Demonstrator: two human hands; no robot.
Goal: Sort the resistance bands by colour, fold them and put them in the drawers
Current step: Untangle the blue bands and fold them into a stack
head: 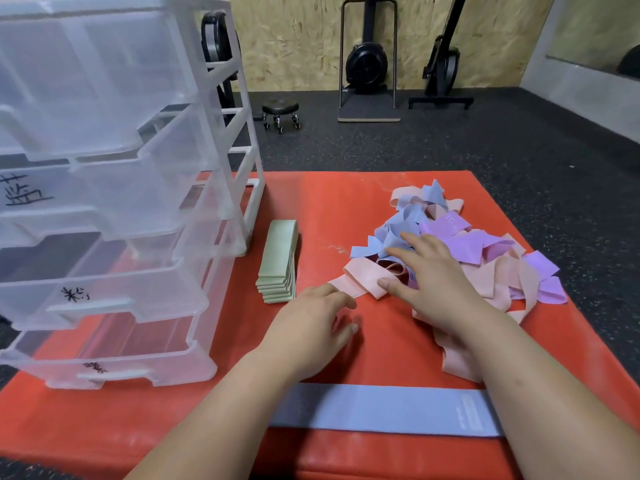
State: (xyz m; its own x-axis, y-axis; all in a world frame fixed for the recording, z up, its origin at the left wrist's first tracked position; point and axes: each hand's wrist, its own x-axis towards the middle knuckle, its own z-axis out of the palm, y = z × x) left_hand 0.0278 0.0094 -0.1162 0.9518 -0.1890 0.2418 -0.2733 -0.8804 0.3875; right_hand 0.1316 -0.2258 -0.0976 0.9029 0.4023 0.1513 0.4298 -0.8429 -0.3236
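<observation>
Right hand [427,284] lies palm down, fingers spread on the tangled pile of pink, blue and purple fabric resistance bands [485,244], far right on the red padded mat [329,202]; grip wide, holding nothing. Left hand [311,318] is palm down over the mat, fingers loosely bent, grip empty. A stack of folded green bands [278,261] sits to the left, beside the clear plastic drawer unit [121,202].

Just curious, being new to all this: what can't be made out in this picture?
Head view:
Drawer unit: cut off by top and left edges; its handwritten marks are blurred, unreadable.
Tangled pile: bands overlap, the right hand covers part; uncountable.
Flat blue band: ends hidden under both forearms.
</observation>
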